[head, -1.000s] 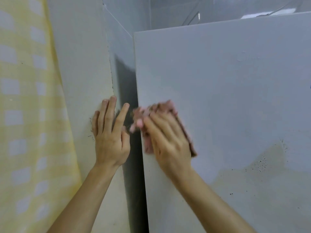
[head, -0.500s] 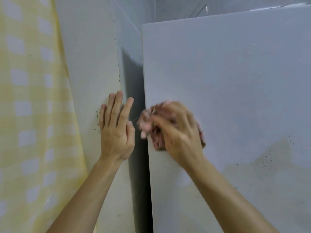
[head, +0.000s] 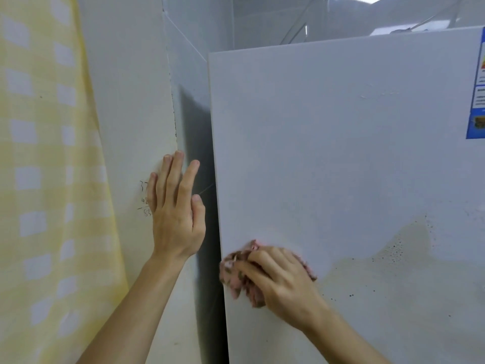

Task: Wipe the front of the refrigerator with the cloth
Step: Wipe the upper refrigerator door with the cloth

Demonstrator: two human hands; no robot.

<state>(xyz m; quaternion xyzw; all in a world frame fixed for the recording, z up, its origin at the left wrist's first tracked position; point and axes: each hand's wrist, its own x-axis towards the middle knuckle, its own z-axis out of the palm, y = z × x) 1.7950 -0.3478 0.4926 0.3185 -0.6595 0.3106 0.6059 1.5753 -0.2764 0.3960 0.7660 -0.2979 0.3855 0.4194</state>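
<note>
Two hands: left hand (head: 175, 219) and right hand (head: 283, 282), both raised, forearms bare.
Curtain (head: 47, 179): yellow-and-white check, hanging at the far left.
Wall (head: 126, 101): pale, beside the curtain; handwritten numbers (head: 144, 198) sit partly behind the left hand.
Left hand: fingers straight, slightly spread, flat against the wall near its corner edge, holding nothing.
Refrigerator (head: 328, 153): white front, separated from the wall by a dark gap.
Cloth (head: 236, 279): pink, bunched, pressed on the front low down, near its left edge.
Right hand: fingers curled over the cloth, gripping it against the door.
Stain (head: 393, 271): dull speckled patch right of that hand.
Sticker (head: 477, 95): blue label at the far right edge.
</note>
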